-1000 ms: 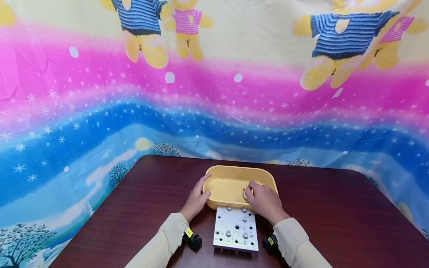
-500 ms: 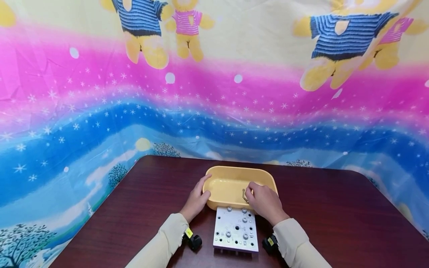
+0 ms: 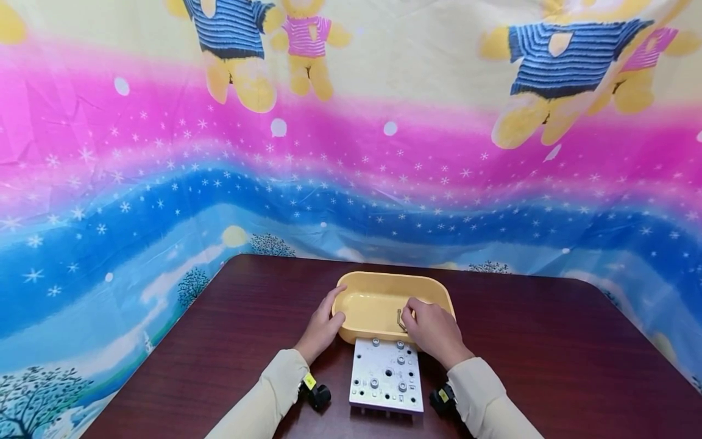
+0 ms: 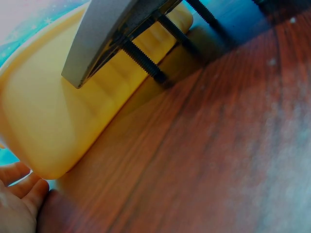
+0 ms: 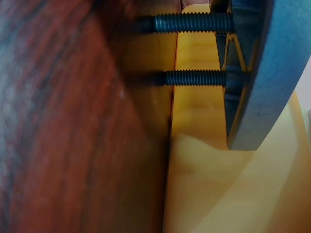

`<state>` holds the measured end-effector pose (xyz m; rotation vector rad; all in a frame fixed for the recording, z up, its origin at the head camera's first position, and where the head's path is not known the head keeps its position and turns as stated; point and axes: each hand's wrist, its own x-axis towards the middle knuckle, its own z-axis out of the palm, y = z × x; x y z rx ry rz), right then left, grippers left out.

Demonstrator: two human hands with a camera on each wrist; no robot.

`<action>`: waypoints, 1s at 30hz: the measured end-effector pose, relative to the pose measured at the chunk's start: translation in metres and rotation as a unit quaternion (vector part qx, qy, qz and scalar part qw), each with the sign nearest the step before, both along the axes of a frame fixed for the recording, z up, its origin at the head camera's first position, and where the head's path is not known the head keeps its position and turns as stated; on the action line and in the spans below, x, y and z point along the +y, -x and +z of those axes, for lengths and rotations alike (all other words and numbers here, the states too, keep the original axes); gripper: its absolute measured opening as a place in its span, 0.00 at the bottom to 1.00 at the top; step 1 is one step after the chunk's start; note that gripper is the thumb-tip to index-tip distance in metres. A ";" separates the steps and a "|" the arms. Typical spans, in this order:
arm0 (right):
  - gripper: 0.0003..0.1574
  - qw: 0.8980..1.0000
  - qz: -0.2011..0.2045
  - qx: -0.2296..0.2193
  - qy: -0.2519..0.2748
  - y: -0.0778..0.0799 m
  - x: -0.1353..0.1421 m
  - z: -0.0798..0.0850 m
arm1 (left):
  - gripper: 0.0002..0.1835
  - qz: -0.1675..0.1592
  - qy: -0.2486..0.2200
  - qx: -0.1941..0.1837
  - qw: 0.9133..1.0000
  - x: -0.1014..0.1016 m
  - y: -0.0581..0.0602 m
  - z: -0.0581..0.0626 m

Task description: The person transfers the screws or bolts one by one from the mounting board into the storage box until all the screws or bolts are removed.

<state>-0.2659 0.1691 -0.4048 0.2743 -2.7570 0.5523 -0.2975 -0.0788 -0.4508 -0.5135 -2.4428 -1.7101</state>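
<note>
A yellow plastic tray (image 3: 373, 314) stands on the table, and my left hand (image 3: 320, 326) rests at its left end with thumb and fingers spread against the rim. In the left wrist view those fingers (image 4: 34, 191) touch the tray's corner. Over the right side of the tray reaches my right hand (image 3: 436, 329), its fingers bent down inside; what lies between the fingertips is hidden. Thin brass-coloured screws (image 3: 399, 317) lie in the tray beside that thumb. Nearer to me is a silver metal plate (image 3: 384, 396) with holes and several socket-head bolts (image 3: 375, 383).
Threaded bolt shanks (image 5: 199, 77) stick out beneath the plate, which is raised above the dark red-brown table (image 3: 263, 317). The plate's far edge meets the tray's near wall. A patterned cloth (image 3: 351, 158) hangs behind the table.
</note>
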 end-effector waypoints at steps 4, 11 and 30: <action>0.15 1.000 0.000 -0.001 0.000 0.000 0.001 -0.001 | 0.34 -0.002 0.000 0.004 1.000 0.000 0.000 0.000; 0.15 1.000 -0.001 -0.001 0.003 0.000 0.000 0.000 | 0.34 0.004 0.002 0.005 1.000 0.001 0.000 0.000; 0.14 1.000 0.001 -0.009 0.001 0.001 0.000 0.001 | 0.34 0.003 -0.002 0.006 1.000 0.001 0.001 -0.001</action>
